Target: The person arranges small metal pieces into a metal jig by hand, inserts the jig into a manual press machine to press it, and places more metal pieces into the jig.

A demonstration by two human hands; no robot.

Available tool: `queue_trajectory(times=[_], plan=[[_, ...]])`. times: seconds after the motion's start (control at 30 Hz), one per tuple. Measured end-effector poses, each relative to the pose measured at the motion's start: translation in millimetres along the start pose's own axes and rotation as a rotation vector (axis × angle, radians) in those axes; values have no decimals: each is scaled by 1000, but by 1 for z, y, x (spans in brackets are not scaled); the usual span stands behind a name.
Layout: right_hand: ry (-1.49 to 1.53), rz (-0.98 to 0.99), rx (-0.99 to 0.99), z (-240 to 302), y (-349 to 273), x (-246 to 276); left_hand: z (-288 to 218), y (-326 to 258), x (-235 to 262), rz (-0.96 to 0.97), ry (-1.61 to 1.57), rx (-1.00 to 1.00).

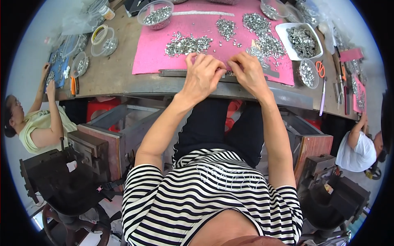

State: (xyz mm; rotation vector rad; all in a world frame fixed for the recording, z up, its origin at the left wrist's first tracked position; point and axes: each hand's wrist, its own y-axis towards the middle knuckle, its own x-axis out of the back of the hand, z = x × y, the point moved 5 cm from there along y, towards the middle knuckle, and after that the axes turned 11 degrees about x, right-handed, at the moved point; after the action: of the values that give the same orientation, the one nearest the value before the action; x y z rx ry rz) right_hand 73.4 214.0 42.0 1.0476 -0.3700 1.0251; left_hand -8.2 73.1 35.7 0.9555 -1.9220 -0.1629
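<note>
Your left hand (202, 75) and right hand (247, 73) rest at the near edge of the pink mat (152, 53), fingers bent together over a dark metal strip (174, 73); what they pinch, I cannot tell. Just beyond your fingertips lie piles of small metal parts (186, 44).

Both hands (225, 74) together over small metal parts (188, 44) on pink mat (156, 51)
</note>
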Motion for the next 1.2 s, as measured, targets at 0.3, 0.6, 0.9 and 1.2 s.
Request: queue_trajectory(times=[0.3,0.6,0.9,1.2], plan=[[-77,-64,74,16,-24,4,-3,-13,-12,-71,-81,-16],[26,-48,-17,9,-21,11,1,-10,-11,-62,-150,1],[19,-82,-59,-13,9,7,-5,-11,-11,-87,-115,27],[-191,49,102,-38,47,-29,17,13,1,-133,54,82]])
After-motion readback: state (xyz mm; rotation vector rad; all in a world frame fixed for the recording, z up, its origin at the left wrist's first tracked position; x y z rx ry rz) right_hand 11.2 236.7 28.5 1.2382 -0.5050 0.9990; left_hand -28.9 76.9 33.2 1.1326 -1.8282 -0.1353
